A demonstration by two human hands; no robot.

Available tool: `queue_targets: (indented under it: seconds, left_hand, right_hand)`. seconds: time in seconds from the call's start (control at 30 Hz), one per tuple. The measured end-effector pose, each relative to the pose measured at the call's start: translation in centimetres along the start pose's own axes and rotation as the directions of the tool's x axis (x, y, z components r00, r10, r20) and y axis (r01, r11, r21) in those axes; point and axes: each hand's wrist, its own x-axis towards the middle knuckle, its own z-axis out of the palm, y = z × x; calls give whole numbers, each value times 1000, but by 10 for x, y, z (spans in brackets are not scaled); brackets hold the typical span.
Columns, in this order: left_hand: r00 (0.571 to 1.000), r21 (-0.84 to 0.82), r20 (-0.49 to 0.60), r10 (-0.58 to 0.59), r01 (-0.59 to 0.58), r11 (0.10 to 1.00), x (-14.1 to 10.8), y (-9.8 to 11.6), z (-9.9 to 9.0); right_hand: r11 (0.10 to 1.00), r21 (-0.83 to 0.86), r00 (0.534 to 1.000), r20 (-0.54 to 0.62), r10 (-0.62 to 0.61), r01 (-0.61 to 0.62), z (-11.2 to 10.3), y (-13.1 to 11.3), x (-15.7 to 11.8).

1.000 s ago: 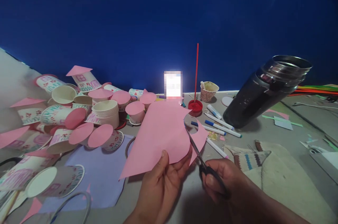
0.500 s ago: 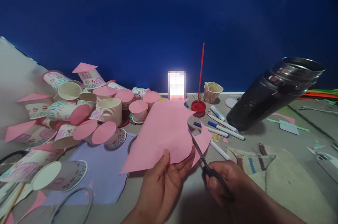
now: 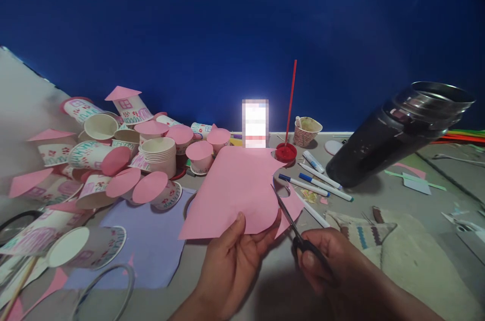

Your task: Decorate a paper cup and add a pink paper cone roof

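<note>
A sheet of pink paper [image 3: 238,184] is pinched by its near edge in my left hand [image 3: 231,265], thumb on top and fingers beneath. My right hand [image 3: 329,260] grips a pair of scissors [image 3: 288,212] by the black handles. The blades lie at the sheet's right side, along a curved cut. A partly cut strip of pink paper [image 3: 293,210] hangs to the right of the blades. Rounded notches show along the sheet's upper right edge.
Decorated paper cups [image 3: 129,109] with pink paper tops crowd the left. Purple paper [image 3: 151,250] lies under some of them. Right of the sheet are markers [image 3: 320,177], a red glue pot [image 3: 286,154], a patterned cup [image 3: 306,131], a tilted black flask [image 3: 394,134] and a cloth pouch [image 3: 413,255].
The pink sheet has tilted slightly, its lower left corner shifting up and right. The gap beside the scissors blades looks different, with the offcut strip hanging lower. Both hands keep their grips.
</note>
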Motion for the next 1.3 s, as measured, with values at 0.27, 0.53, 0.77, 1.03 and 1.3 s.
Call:
queue_targets:
  seconds: [0.27, 0.53, 0.77, 1.03, 1.3]
  left_hand:
    - [1000, 30, -4, 15, -15, 999, 0, 0, -1]
    - [989, 118, -80, 127, -117, 986, -1, 0, 3]
    - [946, 120, -184, 268, -249, 961, 2, -2, 3]
    - [957, 140, -185, 225, -201, 970, 3, -1, 6]
    - [952, 145, -226, 208, -178, 973, 1, 0, 11]
  right_hand:
    - [999, -52, 1000, 18, 8, -7, -7, 5, 1]
    - [997, -14, 997, -24, 70, -70, -2, 2, -1]
    - [996, -40, 996, -42, 82, -83, 4, -1, -2]
    - [989, -135, 997, -55, 55, -62, 4, -2, -3]
    - [985, -158, 996, -50, 68, -75, 5, -9, -3]
